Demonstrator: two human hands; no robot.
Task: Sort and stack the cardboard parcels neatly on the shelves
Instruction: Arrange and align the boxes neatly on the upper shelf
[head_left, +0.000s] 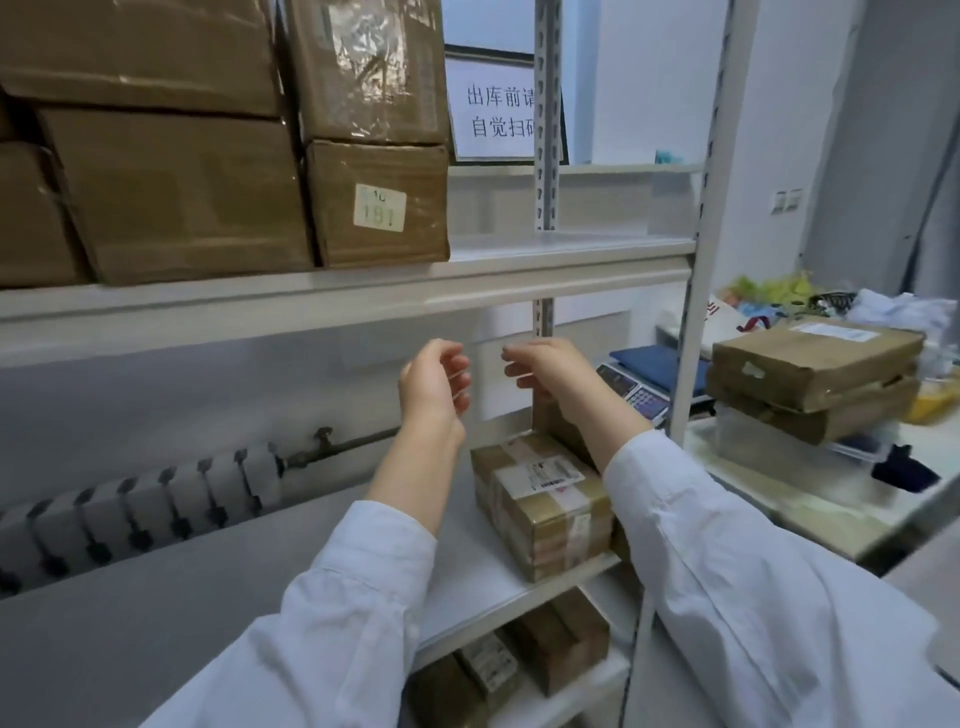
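White sleeves (337, 623) lead up to the left hand (434, 382) and right hand (550, 374), both loosely curled, apart and holding nothing, just under the front lip of the upper shelf (519, 283). Below the right forearm a taped parcel (545, 499) sits at the right end of the middle shelf (467, 582), with bare board to its left and a radiator (130, 509) behind. Stacked cartons (182, 197) fill the upper shelf's left part, its right end open up to the upright post (696, 312); 2 flat parcels (810, 364) lie stacked on the side table (779, 493).
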